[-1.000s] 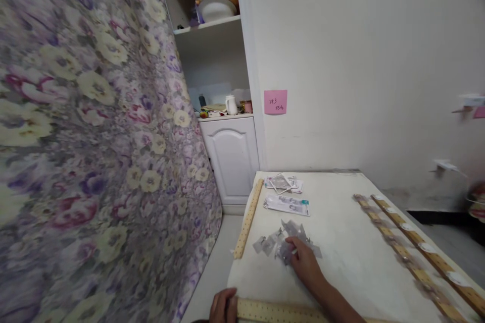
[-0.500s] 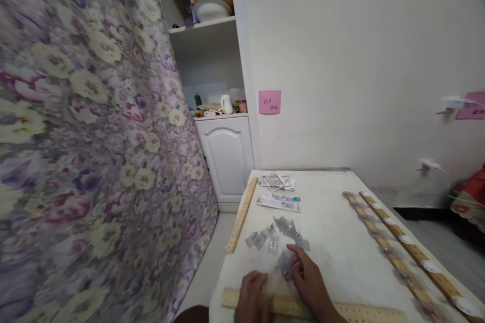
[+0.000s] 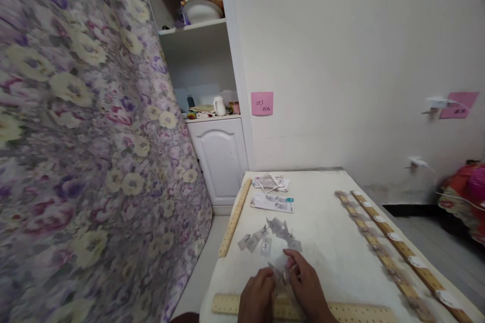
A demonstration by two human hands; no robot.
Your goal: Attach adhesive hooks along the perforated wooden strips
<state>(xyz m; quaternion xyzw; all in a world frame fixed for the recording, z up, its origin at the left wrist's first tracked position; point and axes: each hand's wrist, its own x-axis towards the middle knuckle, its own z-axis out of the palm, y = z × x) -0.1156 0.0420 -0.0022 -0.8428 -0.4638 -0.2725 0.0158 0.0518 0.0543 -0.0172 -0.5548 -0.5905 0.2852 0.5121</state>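
Between my hands, low over the near part of the table, is a clear plastic adhesive hook (image 3: pixel 279 275) with a small metal part. My right hand (image 3: pixel 306 282) pinches its right side between thumb and fingers. My left hand (image 3: pixel 257 293) is closed, its curled fingertips at the left edge of the hook; the exact grip is partly hidden. Beyond my hands lie several more clear hooks (image 3: pixel 282 229) in a loose arc, and a single clear square (image 3: pixel 265 247) with a round mark. Under my wrists runs a perforated wooden strip (image 3: pixel 227 304).
A printed package (image 3: pixel 273 203) and a white-framed packet (image 3: pixel 269 181) lie at the back of the table. Another perforated strip (image 3: pixel 235 219) follows the left edge. Two wooden strips bearing hooks (image 3: pixel 382 257) and white discs (image 3: pixel 417 261) line the right side. A floral curtain (image 3: pixel 94 161) hangs left.
My left hand has moved in to the clear hook, which my right hand was holding. The hook is lifted and turned slightly. The view has swung a little to the right.
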